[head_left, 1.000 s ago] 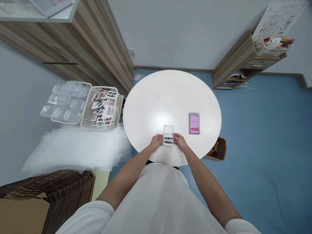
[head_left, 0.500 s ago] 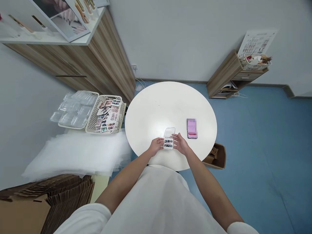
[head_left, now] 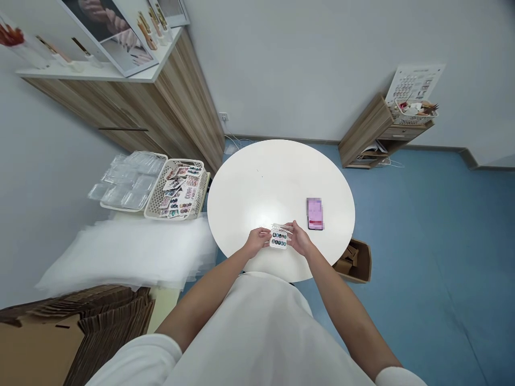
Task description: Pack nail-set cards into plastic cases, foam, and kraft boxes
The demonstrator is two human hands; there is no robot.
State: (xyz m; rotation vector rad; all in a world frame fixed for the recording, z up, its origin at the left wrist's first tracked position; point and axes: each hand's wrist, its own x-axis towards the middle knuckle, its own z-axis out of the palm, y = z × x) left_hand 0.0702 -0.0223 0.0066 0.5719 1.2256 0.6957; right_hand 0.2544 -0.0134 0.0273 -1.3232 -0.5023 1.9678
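Between my hands, near the front of the table, is a small clear plastic box (head_left: 278,240). In it lies a white card bearing two rows of small, shiny, dark and bluish pieces. My left hand (head_left: 256,242) grips the box's left side with its fingers closed. On the other side, my right hand (head_left: 300,240) has thumb and fingers around the right edge and the hinged lid (head_left: 281,228). That lid stands partly raised at the far edge, tilted over the box. To the right, apart from my hand, a phone (head_left: 315,213) lies with a blurred pinkish screen.
A white oval table (head_left: 277,171) stands before me. On the left are a basket of clear boxes (head_left: 132,179), a basket of cards (head_left: 151,206), white foam sheets (head_left: 132,249) and stacked cardboard (head_left: 108,327). An open carton (head_left: 364,262) sits on the floor at right.
The box's lid has swung down from wide open to a low tilt, with my right fingers at it. My left hand stays at the box. The whole view has shifted slightly.
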